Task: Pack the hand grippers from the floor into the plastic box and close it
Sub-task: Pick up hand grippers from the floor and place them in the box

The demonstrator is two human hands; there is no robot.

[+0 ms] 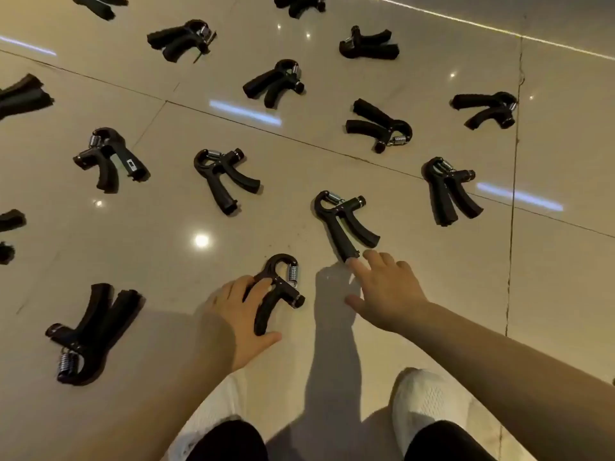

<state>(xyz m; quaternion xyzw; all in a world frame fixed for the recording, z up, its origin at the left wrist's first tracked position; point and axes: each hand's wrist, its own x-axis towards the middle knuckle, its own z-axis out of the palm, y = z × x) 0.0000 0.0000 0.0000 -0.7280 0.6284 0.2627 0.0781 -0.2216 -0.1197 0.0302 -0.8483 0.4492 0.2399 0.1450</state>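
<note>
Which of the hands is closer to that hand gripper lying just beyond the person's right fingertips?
Right. The right hand reaches out with a fingertip at the handle end of that hand gripper. The left hand is farther off to the left, holding another hand gripper.

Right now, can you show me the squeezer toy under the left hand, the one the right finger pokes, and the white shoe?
Left-hand gripper (281, 289), head view: its hinge body.
Right-hand gripper (342, 224), head view: its handle fork.
White shoe (429, 404), head view: its toe top.
</note>
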